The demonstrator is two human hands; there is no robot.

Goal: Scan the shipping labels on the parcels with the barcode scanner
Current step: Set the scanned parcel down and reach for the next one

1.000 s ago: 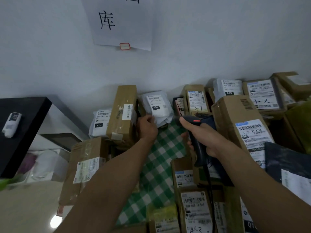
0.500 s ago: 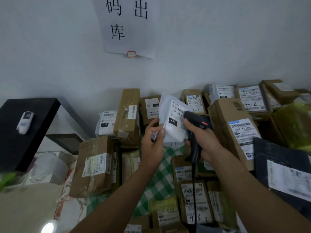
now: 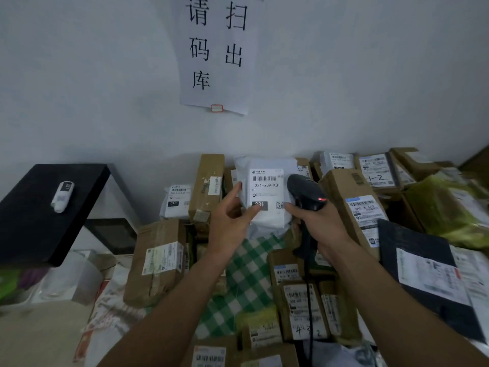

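Room: white wall on the far side, with a paper sign (image 3: 217, 54) stuck on it.
Table top: a green checked cloth (image 3: 246, 282) with parcels heaped all round it.
My left hand (image 3: 232, 221): it pinches the white bag parcel (image 3: 267, 218), thumb on the front, and holds it up above the pile, near the wall.
My right hand (image 3: 320, 226): my fingers are wrapped tight round the barcode scanner (image 3: 304, 194). Its head is just beside the right edge of the shipping label (image 3: 266, 188), and a small red light glows on it.
Done so far: I think this one label is being read. I cannot tell if it worked, or which other parcels are done.
Left to do: many parcels lie with labels showing, so I think most of the job is left.
Around: a black shelf (image 3: 45, 207) on the left, a tall brown box (image 3: 209, 186) left of the bag, a big brown box (image 3: 352, 207) touching my right hand, a dark parcel (image 3: 423, 274) near right.
In the way: the scanner cord (image 3: 308, 300) hangs over the near boxes and could catch on them.
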